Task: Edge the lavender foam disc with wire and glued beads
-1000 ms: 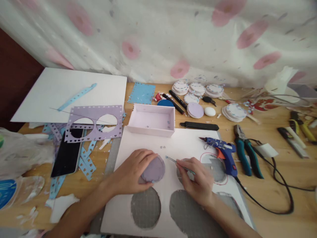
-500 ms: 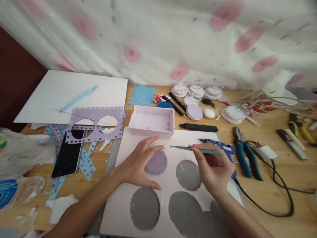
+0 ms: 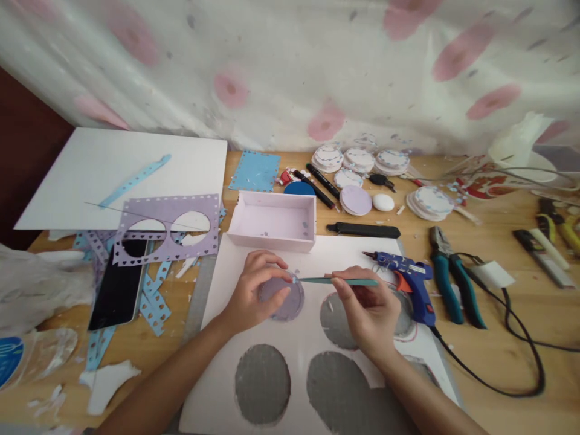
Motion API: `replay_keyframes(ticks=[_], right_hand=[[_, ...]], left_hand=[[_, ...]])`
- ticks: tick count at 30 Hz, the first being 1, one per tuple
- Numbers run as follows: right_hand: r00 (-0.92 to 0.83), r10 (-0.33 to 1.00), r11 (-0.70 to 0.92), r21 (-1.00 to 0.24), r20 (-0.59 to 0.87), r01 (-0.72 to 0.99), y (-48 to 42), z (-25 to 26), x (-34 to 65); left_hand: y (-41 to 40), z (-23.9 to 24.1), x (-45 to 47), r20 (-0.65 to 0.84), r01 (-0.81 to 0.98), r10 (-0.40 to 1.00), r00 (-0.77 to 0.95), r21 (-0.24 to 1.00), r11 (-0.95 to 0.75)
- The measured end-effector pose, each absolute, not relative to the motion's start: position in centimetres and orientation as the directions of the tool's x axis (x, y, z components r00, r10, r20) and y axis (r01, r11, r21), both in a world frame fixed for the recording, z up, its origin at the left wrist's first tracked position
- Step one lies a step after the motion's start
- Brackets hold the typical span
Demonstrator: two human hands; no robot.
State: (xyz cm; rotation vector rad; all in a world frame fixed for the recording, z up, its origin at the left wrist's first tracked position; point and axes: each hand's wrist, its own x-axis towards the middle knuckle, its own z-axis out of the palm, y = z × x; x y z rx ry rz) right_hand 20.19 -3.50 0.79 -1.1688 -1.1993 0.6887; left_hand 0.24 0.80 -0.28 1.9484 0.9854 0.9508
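Observation:
My right hand (image 3: 369, 311) grips green tweezers (image 3: 339, 281) in a pen-like hold, their tip pointing left. At that tip is a tiny light-blue bit (image 3: 294, 279), too small to make out well. My left hand (image 3: 256, 296) curves over the left side of a round purple disc (image 3: 290, 302), with thumb and forefinger apart close to the tweezers' tip. The disc lies on a white board (image 3: 217, 374) that has several round holes cut through it; grey shows in them.
An open pale-pink box (image 3: 276, 241) stands behind the disc. To the right lie a blue glue gun (image 3: 408, 272) with its cable and teal-handled pliers (image 3: 446, 284). Several decorated white discs (image 3: 430, 202) sit farther back. A phone (image 3: 120, 290) and paper scraps are at left.
The tweezers and my right hand have moved left, bringing the tip over the disc's upper edge. My left thumb and forefinger have drawn closer together. The glue gun now shows more fully.

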Motion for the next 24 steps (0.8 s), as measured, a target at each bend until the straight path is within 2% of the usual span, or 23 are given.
replay_keyframes(ticks=[18,24], right_hand=[[0.181,0.901,0.36,-0.912,0.394,0.197,-3.93,0.9,19.49],[0.256,0.892,0.336,-0.925,0.372,0.176,-3.59,1.0,19.99]], left_hand=[[0.75,-0.37,0.16,0.283,0.247,0.865,0.415,0.88,-0.407],[0.95,-0.29,0.14,0.289,0.246,0.863,0.415,0.878,-0.412]])
